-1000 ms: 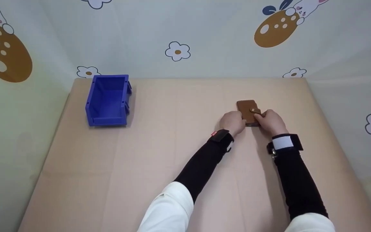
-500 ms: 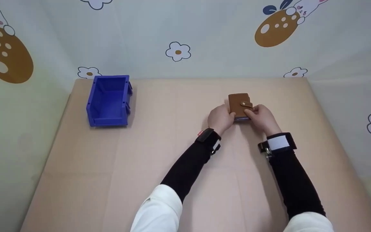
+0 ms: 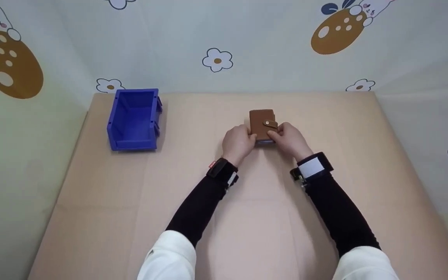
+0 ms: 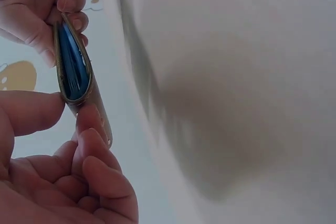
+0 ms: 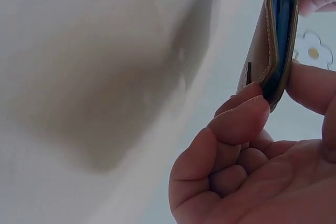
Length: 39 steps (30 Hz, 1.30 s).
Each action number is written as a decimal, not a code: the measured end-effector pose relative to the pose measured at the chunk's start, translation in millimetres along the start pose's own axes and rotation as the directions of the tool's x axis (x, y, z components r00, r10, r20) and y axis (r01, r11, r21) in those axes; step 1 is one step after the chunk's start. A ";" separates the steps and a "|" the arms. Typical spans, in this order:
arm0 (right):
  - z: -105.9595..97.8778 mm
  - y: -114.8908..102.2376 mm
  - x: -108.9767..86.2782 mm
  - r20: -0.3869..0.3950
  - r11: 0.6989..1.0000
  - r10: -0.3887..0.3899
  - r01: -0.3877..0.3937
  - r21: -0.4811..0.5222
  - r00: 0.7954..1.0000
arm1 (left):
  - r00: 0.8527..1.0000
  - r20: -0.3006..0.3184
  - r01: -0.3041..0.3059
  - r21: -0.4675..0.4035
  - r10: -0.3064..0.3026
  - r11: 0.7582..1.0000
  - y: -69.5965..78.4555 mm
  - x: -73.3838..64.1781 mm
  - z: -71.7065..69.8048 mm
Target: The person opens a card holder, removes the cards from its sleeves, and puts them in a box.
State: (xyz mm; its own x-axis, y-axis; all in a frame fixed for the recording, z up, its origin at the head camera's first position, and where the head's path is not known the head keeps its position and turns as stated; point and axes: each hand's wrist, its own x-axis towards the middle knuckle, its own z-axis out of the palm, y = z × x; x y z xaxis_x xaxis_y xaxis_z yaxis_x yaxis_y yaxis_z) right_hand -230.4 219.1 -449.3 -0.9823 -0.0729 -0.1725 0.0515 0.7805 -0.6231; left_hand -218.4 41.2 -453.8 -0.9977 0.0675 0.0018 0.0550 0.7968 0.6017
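Note:
A brown leather card wallet point(image 3: 259, 121) is held up in front of the person, its snap strap fastened on the right side. My left hand point(image 3: 237, 144) pinches its left edge, thumb on the front and fingers behind. The right hand point(image 3: 292, 140) pinches the opposite edge just below the strap. In the left wrist view the wallet point(image 4: 97, 107) hangs above the table, its blue inner sleeves showing from the lower end. From the right wrist the wallet point(image 5: 266, 35) shows a stitched edge. Its back is mostly hidden behind the fingers.
A blue plastic bin point(image 3: 132, 126) stands at the back left of the table point(image 3: 173, 186), well left of the hands. Behind the table's back edge rises a pale curtain point(image 3: 181, 39) printed with flowers, and it continues along both sides.
Both hands have carried the wallet leftward, and slightly farther back, from the right part of the table toward the middle. Their grip on it looks the same. The bin has stayed put.

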 end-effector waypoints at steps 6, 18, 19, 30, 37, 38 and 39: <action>21.0 -19.1 -1.5 0.067 0.998 -0.021 0.025 -0.050 0.998 | 1.000 0.009 0.015 0.036 -0.015 0.999 -23.7 -14.1 -16.2; 45.7 -37.7 -4.6 0.127 0.991 -0.055 0.070 -0.114 0.990 | 0.998 0.046 0.040 0.100 -0.045 0.994 -48.6 -25.1 -31.6; 46.5 -38.0 -4.5 0.133 0.990 -0.056 0.072 -0.117 0.990 | 0.997 0.051 0.044 0.108 -0.049 0.993 -49.1 -25.3 -31.5; 50.7 -40.9 -3.8 0.161 0.975 -0.085 0.115 -0.189 0.983 | 0.993 0.096 0.052 0.207 -0.074 0.977 -48.2 -26.2 -33.3; 52.6 -41.2 -4.3 0.153 0.964 -0.083 0.119 -0.238 0.985 | 0.992 0.117 0.024 0.243 -0.054 0.970 -48.7 -26.3 -32.7; 52.8 -41.2 -4.5 0.151 0.963 -0.082 0.118 -0.242 0.985 | 0.992 0.114 0.019 0.249 -0.049 0.968 -48.6 -26.4 -32.9; 52.9 -41.2 -4.8 0.150 0.962 -0.082 0.118 -0.247 0.985 | 0.993 0.113 0.016 0.253 -0.046 0.967 -48.6 -26.6 -32.9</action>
State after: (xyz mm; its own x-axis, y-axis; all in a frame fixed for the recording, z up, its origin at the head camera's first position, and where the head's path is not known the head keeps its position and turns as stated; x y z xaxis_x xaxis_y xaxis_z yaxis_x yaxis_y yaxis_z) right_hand -218.3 154.4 -463.2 -0.9451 -0.2291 -0.2330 -0.1107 0.8954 -0.4312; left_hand -195.8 -19.1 -456.7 -0.9884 0.0982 -0.1159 0.0472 0.9239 0.3796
